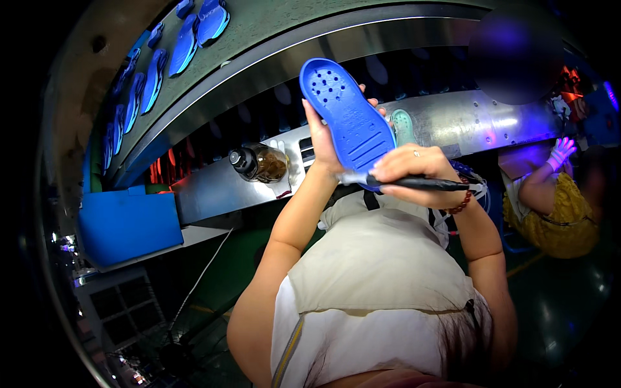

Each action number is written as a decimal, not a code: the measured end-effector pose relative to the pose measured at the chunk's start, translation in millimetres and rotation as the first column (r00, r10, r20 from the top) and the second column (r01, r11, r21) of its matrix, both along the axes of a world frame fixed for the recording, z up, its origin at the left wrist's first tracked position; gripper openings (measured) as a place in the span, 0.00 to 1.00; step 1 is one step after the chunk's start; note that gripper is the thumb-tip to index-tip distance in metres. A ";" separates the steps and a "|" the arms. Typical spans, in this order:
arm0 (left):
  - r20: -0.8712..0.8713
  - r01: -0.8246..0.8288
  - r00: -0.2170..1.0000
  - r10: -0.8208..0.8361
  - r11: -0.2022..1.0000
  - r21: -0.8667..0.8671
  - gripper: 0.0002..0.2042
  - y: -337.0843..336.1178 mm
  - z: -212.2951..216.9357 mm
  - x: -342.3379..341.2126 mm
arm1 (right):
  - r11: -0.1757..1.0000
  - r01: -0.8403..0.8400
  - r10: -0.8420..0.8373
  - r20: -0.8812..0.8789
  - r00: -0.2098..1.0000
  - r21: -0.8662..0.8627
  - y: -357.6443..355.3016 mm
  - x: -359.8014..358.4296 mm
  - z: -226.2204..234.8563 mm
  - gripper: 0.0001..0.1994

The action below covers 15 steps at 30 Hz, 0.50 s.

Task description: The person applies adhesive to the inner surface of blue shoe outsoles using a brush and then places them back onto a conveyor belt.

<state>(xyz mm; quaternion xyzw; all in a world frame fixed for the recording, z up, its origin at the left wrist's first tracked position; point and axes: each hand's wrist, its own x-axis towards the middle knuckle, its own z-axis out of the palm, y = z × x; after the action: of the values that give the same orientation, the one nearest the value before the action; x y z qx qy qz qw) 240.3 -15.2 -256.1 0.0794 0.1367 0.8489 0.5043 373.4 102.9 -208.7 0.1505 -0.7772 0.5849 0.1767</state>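
Note:
A blue shoe sole (356,123), with small holes near its far end and ridges near its heel, is tilted up in front of me. My left hand (323,142) grips it from beneath, thumb along its left edge and fingertips showing past the right edge. At the sole's near end, my right hand (420,169) is closed round a black-handled brush (420,183). The pale, blurred tip of the brush points left, close to my left wrist; whether it touches the sole I cannot tell.
A metal ledge (453,119) runs across, bearing a dark-capped bottle (268,163) and a pale green sole (402,126). Several blue soles (154,79) lie on the conveyor belt (259,42) at far left. A blue bin (129,226) stands left. At right is a co-worker's gloved hand (560,154).

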 end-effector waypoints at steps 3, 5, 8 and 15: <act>-0.038 -0.052 0.998 0.049 0.996 -0.072 0.43 -2.2 2.7 -8.3 | 0.947 0.107 -0.068 0.136 0.988 -0.304 18.3 3.2 -9.2 0.10; -0.061 -0.074 0.996 0.069 0.994 -0.083 0.43 0.5 6.2 -8.9 | 0.978 0.152 -0.141 0.087 0.986 -0.142 24.5 0.7 -23.0 0.10; -0.051 -0.077 0.996 0.071 0.988 -0.136 0.42 -0.5 6.5 -12.3 | 0.988 -0.074 0.087 0.091 0.992 -0.133 14.5 6.5 -14.2 0.10; -0.116 -0.073 0.992 0.049 0.976 -0.206 0.43 4.0 11.7 -17.9 | 0.932 0.056 0.019 0.203 0.979 -0.358 18.4 11.5 -28.4 0.09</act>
<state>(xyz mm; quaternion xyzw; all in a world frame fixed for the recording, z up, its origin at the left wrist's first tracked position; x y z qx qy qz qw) 222.4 -11.2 -244.4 0.0680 0.2556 0.8392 0.4753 385.0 121.3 -237.1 0.0475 -0.6714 0.7286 0.1267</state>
